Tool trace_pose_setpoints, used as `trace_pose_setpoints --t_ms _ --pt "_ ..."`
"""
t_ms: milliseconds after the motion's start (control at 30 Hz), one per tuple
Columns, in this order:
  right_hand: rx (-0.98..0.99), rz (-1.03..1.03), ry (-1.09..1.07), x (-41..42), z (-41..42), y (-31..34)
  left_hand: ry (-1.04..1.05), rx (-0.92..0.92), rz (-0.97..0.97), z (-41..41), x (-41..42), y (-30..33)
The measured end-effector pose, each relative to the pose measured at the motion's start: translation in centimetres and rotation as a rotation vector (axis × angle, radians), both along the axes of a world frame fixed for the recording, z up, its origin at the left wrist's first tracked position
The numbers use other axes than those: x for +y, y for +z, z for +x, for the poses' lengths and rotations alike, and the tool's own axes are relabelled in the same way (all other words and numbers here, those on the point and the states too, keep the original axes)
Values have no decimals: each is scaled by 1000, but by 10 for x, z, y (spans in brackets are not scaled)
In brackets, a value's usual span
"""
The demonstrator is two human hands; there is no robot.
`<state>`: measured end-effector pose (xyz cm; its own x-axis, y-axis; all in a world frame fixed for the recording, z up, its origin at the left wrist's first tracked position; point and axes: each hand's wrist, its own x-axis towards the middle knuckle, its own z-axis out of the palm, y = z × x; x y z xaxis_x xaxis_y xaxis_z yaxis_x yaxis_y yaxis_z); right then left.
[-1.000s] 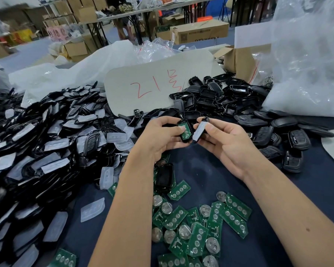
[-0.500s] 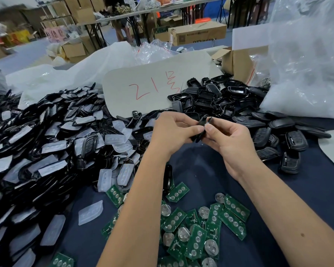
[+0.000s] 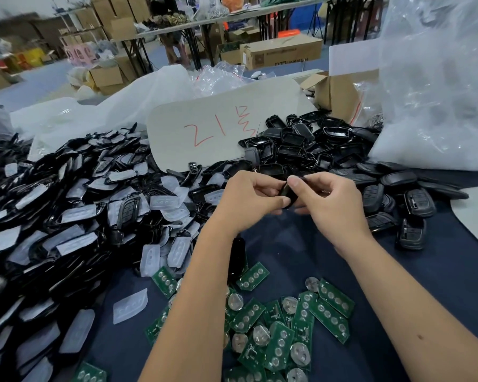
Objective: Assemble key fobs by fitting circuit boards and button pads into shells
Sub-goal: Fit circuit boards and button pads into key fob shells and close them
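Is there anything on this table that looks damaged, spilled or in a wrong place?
Nothing stands out. The circuit boards, the clear button pads and the black shells lie in loose heaps, each kind roughly together. Both hands, left and right, hold one black fob.

Red handwriting on the pale rounded card (image 3: 226, 125) leaning behind the piles: "21", followed by a character resembling Korean "물" (lower strokes partly cut off by black shells). Dark print on the side of the long cardboard box (image 3: 283, 52) in the background, too blurred to read. No other legible lettering, not even on the green boards.
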<state>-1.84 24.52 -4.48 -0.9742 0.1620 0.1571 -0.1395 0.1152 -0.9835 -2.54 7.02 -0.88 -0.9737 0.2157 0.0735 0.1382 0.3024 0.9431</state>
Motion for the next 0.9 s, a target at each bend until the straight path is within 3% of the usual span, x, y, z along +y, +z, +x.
trace_pose_setpoints --t_ms 167,333,600,900 --pt "48 -47 217 6 -3 1 -69 -107 95 4 -8 3" --pt "81 -21 245 7 -4 0 -105 -143 48 5 -9 5" --pt "72 -169 239 9 -4 0 68 -25 47 1 -12 1" --pt "59 -219 256 8 -4 1 84 50 42 -4 -14 0"
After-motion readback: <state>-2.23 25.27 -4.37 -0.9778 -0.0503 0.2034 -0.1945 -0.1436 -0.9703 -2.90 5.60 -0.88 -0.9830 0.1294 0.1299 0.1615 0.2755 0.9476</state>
